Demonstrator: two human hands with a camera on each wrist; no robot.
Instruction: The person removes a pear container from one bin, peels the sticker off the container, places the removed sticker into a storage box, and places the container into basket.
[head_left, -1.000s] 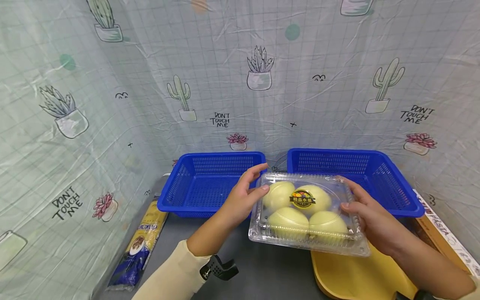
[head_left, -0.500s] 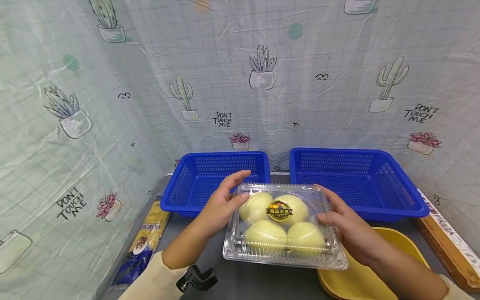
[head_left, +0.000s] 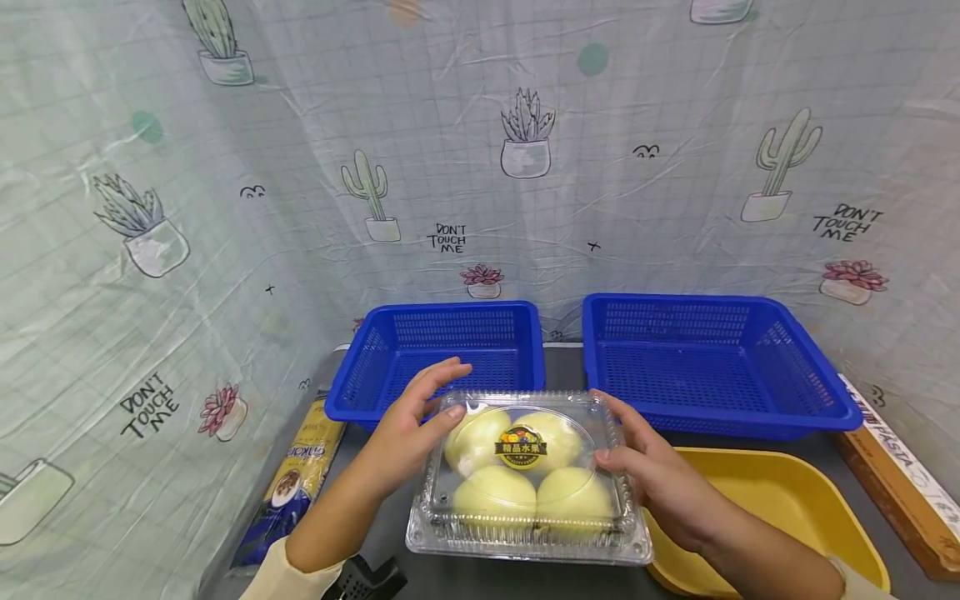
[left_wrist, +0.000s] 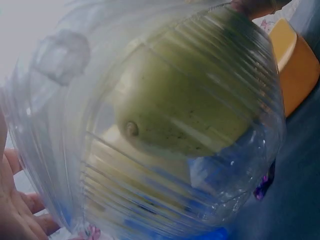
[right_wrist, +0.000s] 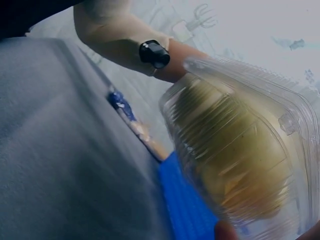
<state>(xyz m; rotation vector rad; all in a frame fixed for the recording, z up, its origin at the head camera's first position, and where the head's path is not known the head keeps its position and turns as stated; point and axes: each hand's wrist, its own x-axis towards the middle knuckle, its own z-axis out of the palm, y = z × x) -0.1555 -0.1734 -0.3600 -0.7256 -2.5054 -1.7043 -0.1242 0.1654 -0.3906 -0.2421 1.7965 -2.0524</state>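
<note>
A clear plastic clamshell box (head_left: 420,537) of several round, pale yellow-green fruits (head_left: 495,500) is between my hands, above the grey table. Its closed lid carries a black and gold sticker (head_left: 521,448). My left hand (head_left: 401,437) holds the left side, thumb at the lid's edge and index finger stretched past the far corner. On the right side my right hand (head_left: 656,475) grips the box, its thumb on the lid; most other fingers are hidden. The left wrist view shows a fruit with a stem end (left_wrist: 132,129) through the ribbed wall. Ribbed plastic also covers the fruits (right_wrist: 240,150) in the right wrist view.
Two blue perforated baskets (head_left: 442,312) (head_left: 675,302) stand side by side at the back. A yellow tray (head_left: 810,483) lies right of the box, partly behind my right forearm. A yellow and blue packet (head_left: 288,483) lies at left, a long pasta box (head_left: 900,492) at right.
Both hands have carried the fruit box left and toward me, lower in the head view. More of the yellow tray and the right blue basket now shows.
</note>
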